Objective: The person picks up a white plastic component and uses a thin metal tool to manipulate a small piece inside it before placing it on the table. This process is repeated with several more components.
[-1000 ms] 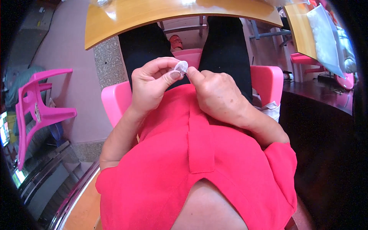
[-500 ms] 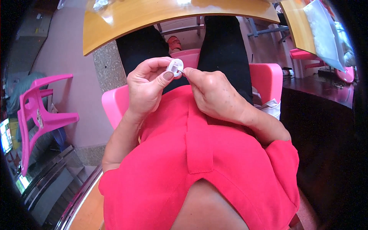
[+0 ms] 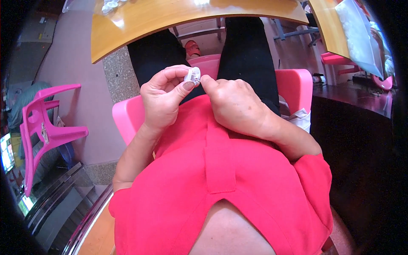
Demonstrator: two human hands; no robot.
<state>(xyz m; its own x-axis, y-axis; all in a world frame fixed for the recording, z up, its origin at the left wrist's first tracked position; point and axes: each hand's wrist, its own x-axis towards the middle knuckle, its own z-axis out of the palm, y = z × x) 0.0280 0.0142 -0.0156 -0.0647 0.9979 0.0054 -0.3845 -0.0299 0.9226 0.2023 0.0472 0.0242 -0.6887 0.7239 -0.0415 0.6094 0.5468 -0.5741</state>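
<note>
Between the thumb and fingers of my left hand (image 3: 163, 91) is a small round white plastic part (image 3: 193, 74), held up above my lap. Its hollow, ribbed inside partly shows. My right hand (image 3: 238, 100) is closed, with the thumb and forefinger pinched right beside the part's right side. A tiny, thin metallic bit (image 3: 197, 80) shows between those fingertips and the part; it is too small to name, and the rest of it is hidden in my right hand.
A yellow wooden table (image 3: 170, 27) stands ahead, with white pieces (image 3: 111, 5) at its far left. At right, a translucent bin (image 3: 359, 38) of white pieces rests on another table (image 3: 329, 32). A pink chair (image 3: 46, 127) is at left.
The white part has been turned in my left hand, so its inside now faces differently. My right hand has rotated slightly, its knuckles shifting, and stays close to the part.
</note>
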